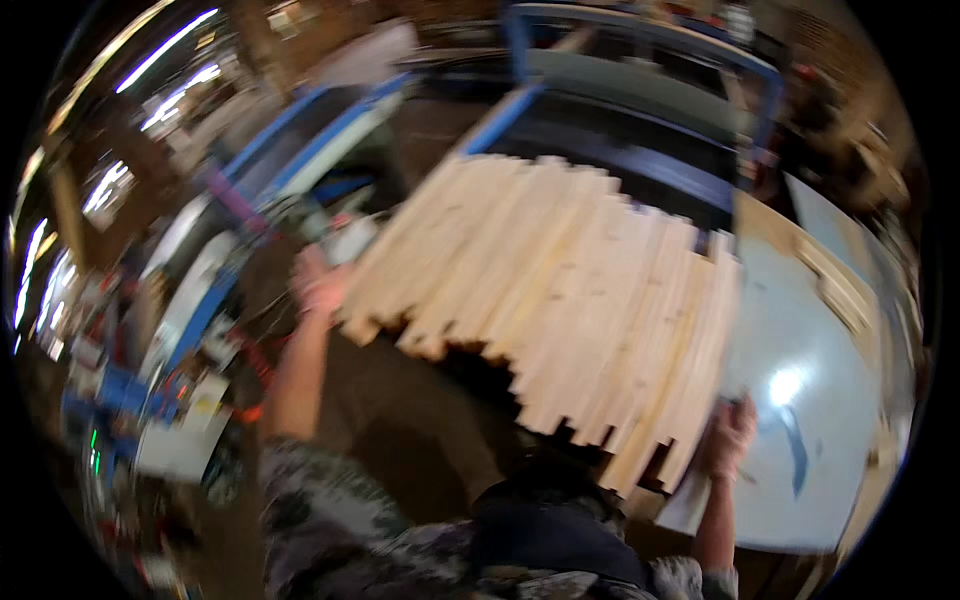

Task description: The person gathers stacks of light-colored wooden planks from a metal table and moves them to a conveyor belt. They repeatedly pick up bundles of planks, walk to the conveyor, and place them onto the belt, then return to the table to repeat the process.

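Observation:
A wide layer of pale wooden strips [560,290], laid side by side with ragged ends, slants across the middle between my two hands. My left hand [322,285] is against its left edge, the thumb side close to the wood. Down at the near right corner, my right hand [735,435] is closed at the layer's right edge, fingers curled. Motion blurs both hands, and their grip beneath the wood is hidden. The far end of the strips lies over a dark bed in a blue-framed machine [640,150].
To the right stands a light grey-blue tabletop [800,440] with a small wooden piece [832,285] on it. Blue and white machine rails [300,150] run at the far left. Cluttered equipment [185,440] stands at the left, above a brown floor [400,420].

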Motion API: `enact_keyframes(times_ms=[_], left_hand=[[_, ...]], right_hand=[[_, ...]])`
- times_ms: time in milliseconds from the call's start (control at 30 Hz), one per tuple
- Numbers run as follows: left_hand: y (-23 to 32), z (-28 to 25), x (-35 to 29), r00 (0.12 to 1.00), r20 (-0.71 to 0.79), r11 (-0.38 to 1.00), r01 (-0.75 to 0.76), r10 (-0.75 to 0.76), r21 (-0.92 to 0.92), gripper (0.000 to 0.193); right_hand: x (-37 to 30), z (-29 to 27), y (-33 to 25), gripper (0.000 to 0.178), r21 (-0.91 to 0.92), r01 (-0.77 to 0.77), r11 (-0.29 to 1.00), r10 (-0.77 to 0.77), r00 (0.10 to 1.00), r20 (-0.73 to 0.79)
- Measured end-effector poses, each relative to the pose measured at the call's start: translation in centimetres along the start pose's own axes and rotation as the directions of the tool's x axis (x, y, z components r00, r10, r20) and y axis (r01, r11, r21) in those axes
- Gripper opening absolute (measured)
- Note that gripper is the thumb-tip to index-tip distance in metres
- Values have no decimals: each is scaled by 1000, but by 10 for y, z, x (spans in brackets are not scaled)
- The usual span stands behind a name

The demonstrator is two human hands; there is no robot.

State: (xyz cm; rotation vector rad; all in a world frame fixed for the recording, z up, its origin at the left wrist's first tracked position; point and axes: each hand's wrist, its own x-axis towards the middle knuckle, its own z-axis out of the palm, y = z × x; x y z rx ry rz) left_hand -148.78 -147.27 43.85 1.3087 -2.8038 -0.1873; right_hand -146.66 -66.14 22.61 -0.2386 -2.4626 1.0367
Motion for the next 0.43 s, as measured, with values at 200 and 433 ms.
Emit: enact_keyframes(times_ms=[200, 433], left_hand=[[-82, 32, 53, 972, -210, 995, -101, 103, 22, 87], [-56, 50, 127, 993, -91, 988, 90, -79, 123, 97]], right_hand=[[20, 0, -91, 54, -331, 81, 940, -17, 981, 192], [9, -9, -76, 62, -308, 34, 951, 11, 990, 143]])
